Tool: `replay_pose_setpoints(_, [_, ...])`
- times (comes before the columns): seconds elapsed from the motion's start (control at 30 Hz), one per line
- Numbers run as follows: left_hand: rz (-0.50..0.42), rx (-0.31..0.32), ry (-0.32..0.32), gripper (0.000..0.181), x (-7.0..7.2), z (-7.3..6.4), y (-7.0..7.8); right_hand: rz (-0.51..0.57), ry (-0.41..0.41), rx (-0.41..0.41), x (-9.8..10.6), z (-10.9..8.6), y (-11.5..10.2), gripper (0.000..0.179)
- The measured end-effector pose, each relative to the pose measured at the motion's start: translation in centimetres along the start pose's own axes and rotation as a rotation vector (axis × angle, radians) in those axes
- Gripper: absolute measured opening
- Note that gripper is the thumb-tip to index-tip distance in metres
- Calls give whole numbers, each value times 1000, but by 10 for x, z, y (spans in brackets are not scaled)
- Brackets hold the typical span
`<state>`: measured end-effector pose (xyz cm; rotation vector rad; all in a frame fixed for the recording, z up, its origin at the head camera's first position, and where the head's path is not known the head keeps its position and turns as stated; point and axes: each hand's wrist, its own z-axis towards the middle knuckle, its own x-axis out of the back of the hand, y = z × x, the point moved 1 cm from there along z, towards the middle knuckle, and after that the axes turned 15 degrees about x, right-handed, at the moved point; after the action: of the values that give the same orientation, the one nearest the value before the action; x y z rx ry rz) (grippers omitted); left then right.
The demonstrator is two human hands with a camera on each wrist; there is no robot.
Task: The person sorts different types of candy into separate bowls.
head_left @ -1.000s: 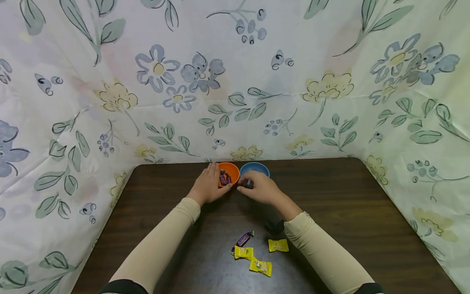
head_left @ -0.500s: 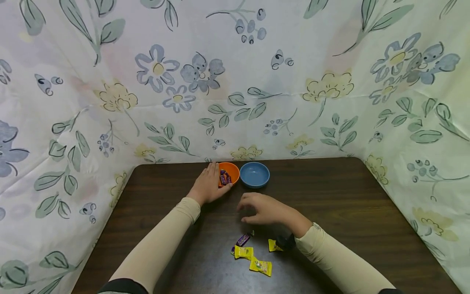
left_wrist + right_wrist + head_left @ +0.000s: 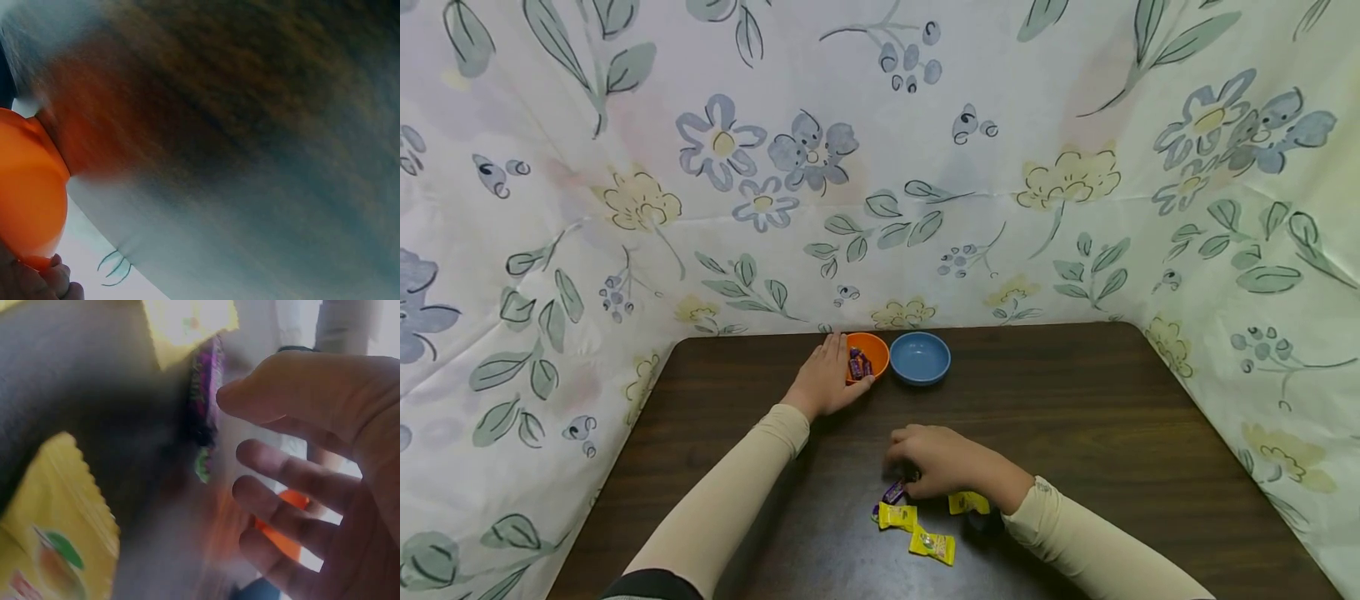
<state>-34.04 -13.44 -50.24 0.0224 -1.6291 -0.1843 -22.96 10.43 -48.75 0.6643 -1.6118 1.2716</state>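
Observation:
My left hand (image 3: 827, 375) lies against the side of an orange bowl (image 3: 880, 346), fingers along its left wall and thumb at the near side. Inside that bowl are several purple-wrapped candies (image 3: 859, 365). Fingertips touch the orange bowl (image 3: 31, 181) in the left wrist view too. Over the table, my right hand (image 3: 951, 460) hovers at a purple-wrapped candy (image 3: 893, 492). In the right wrist view its loosely bent fingers have a gap to the purple candy (image 3: 205, 394) and hold nothing. Three yellow-wrapped candies (image 3: 932, 546) lie close by.
A blue bowl (image 3: 920, 358) stands right of the orange one, at the back of the dark wooden table (image 3: 1075, 417). Floral cloth (image 3: 880, 167) hangs behind the table and along its sides.
My right hand has drawn back from the blue bowl toward me and come down at the purple candy on the table. My left hand stays at the orange bowl.

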Motion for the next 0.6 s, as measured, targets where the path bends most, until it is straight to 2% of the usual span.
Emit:
replay_pose_setpoints(0.3, [-1, 4, 14, 105, 5, 1, -1, -56, -12, -25, -5, 4, -1, 22])
replay_pose_setpoints(0.6, [-13, 2, 4, 106, 2, -3, 0, 4, -29, -50, -12, 4, -4, 16])
